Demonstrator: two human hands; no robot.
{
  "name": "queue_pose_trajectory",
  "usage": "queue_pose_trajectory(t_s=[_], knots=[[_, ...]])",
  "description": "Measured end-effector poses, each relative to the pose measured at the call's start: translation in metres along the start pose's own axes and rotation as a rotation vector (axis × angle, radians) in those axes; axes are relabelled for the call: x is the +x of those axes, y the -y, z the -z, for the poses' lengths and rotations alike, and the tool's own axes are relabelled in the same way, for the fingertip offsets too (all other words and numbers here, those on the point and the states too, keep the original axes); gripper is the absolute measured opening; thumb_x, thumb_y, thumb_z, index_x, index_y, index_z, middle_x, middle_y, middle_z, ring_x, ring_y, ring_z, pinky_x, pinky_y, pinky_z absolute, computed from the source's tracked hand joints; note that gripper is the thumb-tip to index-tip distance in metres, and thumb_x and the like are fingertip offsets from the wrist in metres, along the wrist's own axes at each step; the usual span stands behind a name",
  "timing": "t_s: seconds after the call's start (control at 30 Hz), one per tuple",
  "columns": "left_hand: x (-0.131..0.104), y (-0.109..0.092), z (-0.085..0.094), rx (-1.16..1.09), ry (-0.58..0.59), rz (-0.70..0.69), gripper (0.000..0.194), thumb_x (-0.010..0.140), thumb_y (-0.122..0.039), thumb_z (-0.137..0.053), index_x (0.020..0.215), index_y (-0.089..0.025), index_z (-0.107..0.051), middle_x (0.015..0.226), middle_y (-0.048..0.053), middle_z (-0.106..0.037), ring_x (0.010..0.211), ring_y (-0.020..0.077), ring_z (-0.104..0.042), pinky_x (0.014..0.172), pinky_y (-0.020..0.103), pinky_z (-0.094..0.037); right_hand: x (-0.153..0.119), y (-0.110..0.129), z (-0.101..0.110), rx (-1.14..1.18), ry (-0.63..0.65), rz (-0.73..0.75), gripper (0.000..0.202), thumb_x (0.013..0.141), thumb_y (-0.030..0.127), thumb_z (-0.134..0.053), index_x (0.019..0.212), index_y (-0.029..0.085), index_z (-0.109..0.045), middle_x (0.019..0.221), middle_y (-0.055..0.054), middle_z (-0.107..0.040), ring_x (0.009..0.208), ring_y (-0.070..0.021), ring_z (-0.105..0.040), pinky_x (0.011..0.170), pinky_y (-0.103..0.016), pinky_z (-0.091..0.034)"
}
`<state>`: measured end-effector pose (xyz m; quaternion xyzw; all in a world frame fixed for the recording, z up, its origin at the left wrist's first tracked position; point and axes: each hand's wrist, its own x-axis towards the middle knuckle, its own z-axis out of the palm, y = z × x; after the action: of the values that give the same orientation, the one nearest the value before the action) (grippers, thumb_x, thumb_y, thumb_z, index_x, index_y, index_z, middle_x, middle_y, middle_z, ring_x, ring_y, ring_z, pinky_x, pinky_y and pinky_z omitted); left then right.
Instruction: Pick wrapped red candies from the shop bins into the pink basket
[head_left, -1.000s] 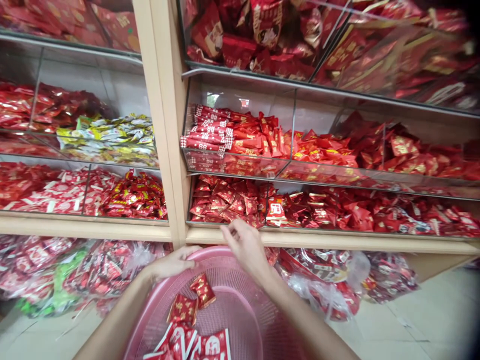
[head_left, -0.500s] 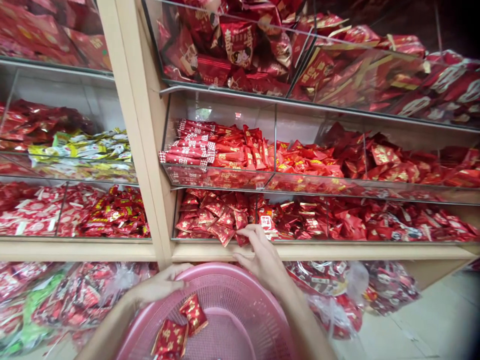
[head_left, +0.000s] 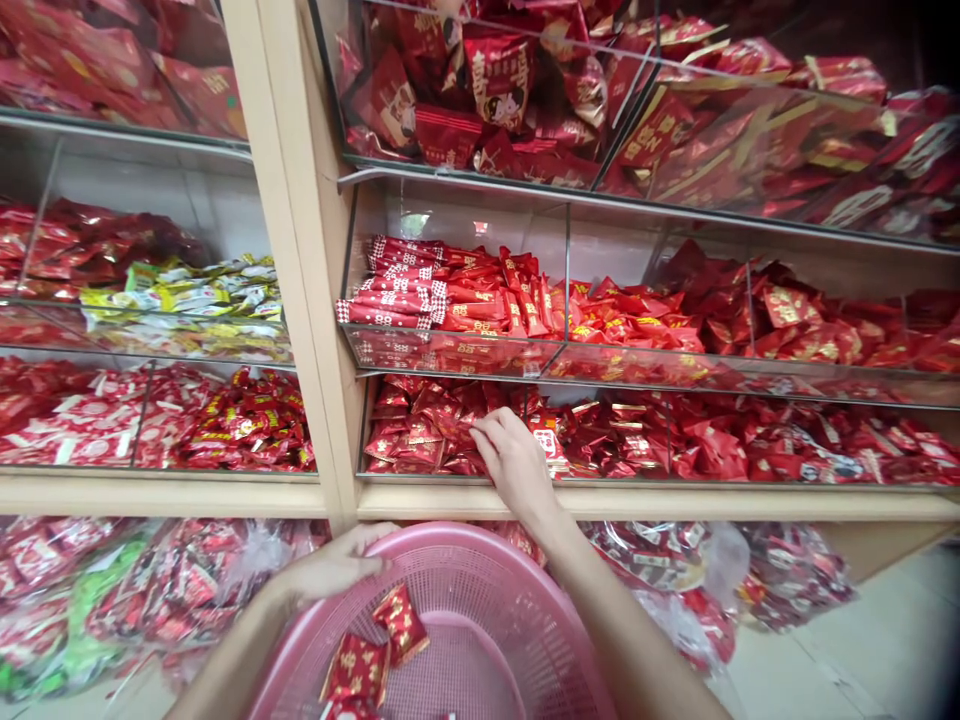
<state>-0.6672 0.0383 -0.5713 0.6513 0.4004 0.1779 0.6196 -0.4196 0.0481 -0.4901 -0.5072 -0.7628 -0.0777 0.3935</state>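
A pink plastic mesh basket (head_left: 442, 545) is at the bottom of the view, with several red packets with gold print (head_left: 401, 622) inside. My left hand (head_left: 337, 565) is closed over the basket's upper left rim. My right hand (head_left: 517, 465) reaches past the basket into the lowest shelf bin. Its fingers are bent, and the fingertips pinch at a small red wrapped packet (head_left: 459, 430) among the pile of similar red-and-gold packets (head_left: 409, 445). The hand hides part of that pile and of the bin's right side.
Clear-fronted bins of red packets (head_left: 480, 300) fill the shelves above and to the right. A pale wooden upright (head_left: 300, 250) divides them from the left shelves, where yellow packets (head_left: 195, 290) lie. Clear bags of packets (head_left: 202, 575) sit below the wooden ledge (head_left: 637, 502).
My right hand has moved up and inward from the bin's front edge, and the packets at that edge no longer jut out. My left hand stays on the basket. The view has shifted slightly.
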Motion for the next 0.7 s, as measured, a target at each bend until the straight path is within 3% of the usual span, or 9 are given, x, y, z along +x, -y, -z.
queue_pose_trajectory(t_s=[0.17, 0.3, 0.53, 0.63, 0.7], knots=[[0.001, 0.001, 0.000, 0.002, 0.002, -0.014, 0.046, 0.071, -0.015, -0.055, 0.117, -0.023, -0.057, 0.121, -0.001, -0.061, 0.103, 0.0185, -0.057, 0.088, 0.026, -0.043, 0.019, -0.004, -0.005, 0.154, -0.043, -0.164, 0.024, 0.089, 0.027, -0.041, 0.087, 0.018, -0.063, 0.080, -0.004, -0.061, 0.071, -0.0148, -0.056, 0.067, -0.024, -0.040], [0.001, 0.004, 0.002, 0.036, -0.003, -0.037, 0.045, 0.072, -0.017, -0.057, 0.117, -0.024, -0.057, 0.122, -0.001, -0.060, 0.107, 0.0187, -0.055, 0.090, 0.025, -0.041, 0.022, -0.007, -0.009, 0.316, -0.091, -0.246, 0.026, 0.086, 0.033, -0.043, 0.081, 0.016, -0.062, 0.057, 0.002, -0.055, 0.051, -0.0112, -0.047, 0.052, -0.022, -0.036], [0.000, 0.004, 0.002, 0.100, -0.022, -0.082, 0.039, 0.073, -0.020, -0.057, 0.112, -0.020, -0.059, 0.116, 0.001, -0.063, 0.106, 0.0191, -0.054, 0.093, 0.026, -0.039, 0.020, -0.003, 0.003, 0.684, -0.154, -0.314, 0.024, 0.082, 0.037, -0.049, 0.082, 0.015, -0.058, 0.059, 0.003, -0.053, 0.048, -0.0085, -0.046, 0.045, -0.020, -0.036], [-0.001, 0.002, 0.001, 0.096, -0.009, -0.081, 0.039, 0.073, -0.020, -0.056, 0.112, -0.020, -0.059, 0.112, 0.001, -0.064, 0.104, 0.0194, -0.055, 0.091, 0.027, -0.041, 0.006, 0.015, 0.016, 0.778, -0.102, -0.316, 0.022, 0.083, 0.038, -0.050, 0.085, 0.016, -0.056, 0.052, 0.006, -0.049, 0.044, -0.0080, -0.048, 0.044, -0.019, -0.037], [-0.001, 0.001, 0.000, 0.075, 0.022, -0.090, 0.040, 0.073, -0.021, -0.057, 0.113, -0.018, -0.058, 0.110, 0.002, -0.065, 0.101, 0.0200, -0.056, 0.088, 0.027, -0.042, -0.008, 0.030, 0.021, 0.824, 0.020, -0.326, 0.022, 0.084, 0.039, -0.049, 0.089, 0.018, -0.054, 0.047, 0.007, -0.047, 0.040, -0.0083, -0.048, 0.041, -0.018, -0.037]])
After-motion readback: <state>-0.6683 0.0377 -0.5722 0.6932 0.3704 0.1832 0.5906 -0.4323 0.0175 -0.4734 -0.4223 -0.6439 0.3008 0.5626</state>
